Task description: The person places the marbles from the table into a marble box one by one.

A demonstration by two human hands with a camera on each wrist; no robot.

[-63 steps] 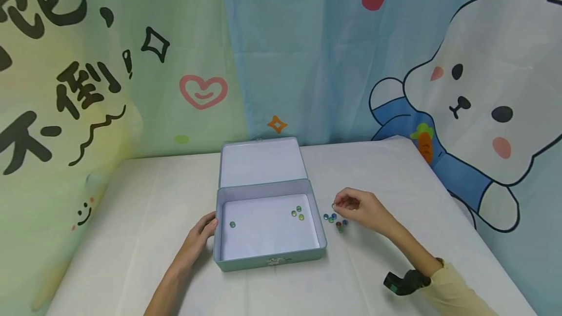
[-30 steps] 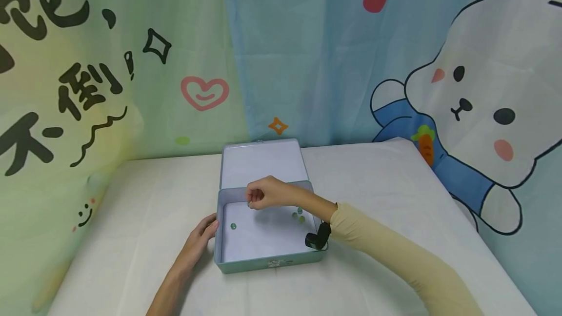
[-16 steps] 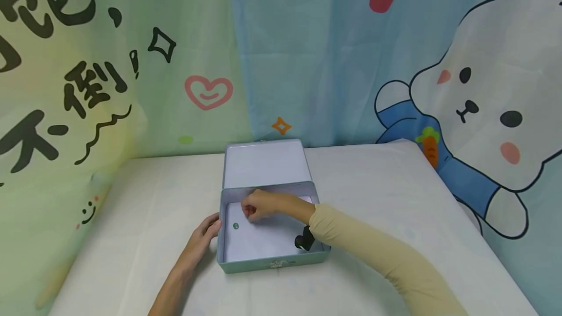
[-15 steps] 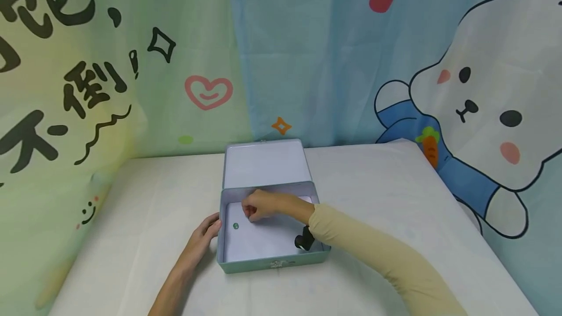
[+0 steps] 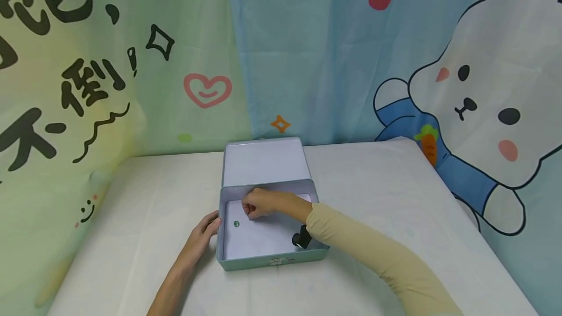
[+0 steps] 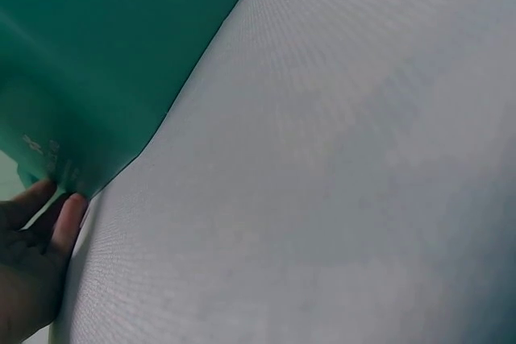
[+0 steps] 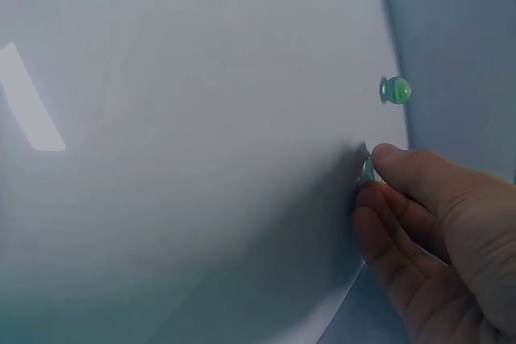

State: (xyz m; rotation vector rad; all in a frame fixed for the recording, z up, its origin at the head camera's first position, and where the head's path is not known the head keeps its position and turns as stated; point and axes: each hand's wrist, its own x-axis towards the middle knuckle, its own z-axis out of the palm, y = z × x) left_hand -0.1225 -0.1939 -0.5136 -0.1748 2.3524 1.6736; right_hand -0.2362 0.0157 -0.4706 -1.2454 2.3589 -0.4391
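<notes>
My right hand (image 5: 259,204) is low inside an open shallow tin box (image 5: 274,260), its fingers curled. In the right wrist view, thumb and forefinger pinch a small clear glass marble (image 7: 368,170) close to the white floor of the box. A green marble (image 5: 236,224) lies near the box's left wall, just beside that hand. My left hand (image 5: 203,233) rests against the outside of the left wall. Its fairly straight fingers (image 6: 71,219) touch the green side in the left wrist view. My right arm hides the right part of the box floor.
The box's lid (image 5: 266,162) is folded back behind it. A white cloth (image 5: 175,184) covers the table, and a printed curtain (image 5: 290,52) hangs behind. A black wrist camera (image 5: 302,238) sits over the box's right half. My right sleeve (image 5: 364,245) crosses the right wall.
My right hand has carried a marble from the group right of the box, leftward and down into the box. Over the last half second it stays nearly still. My left hand keeps its place.
</notes>
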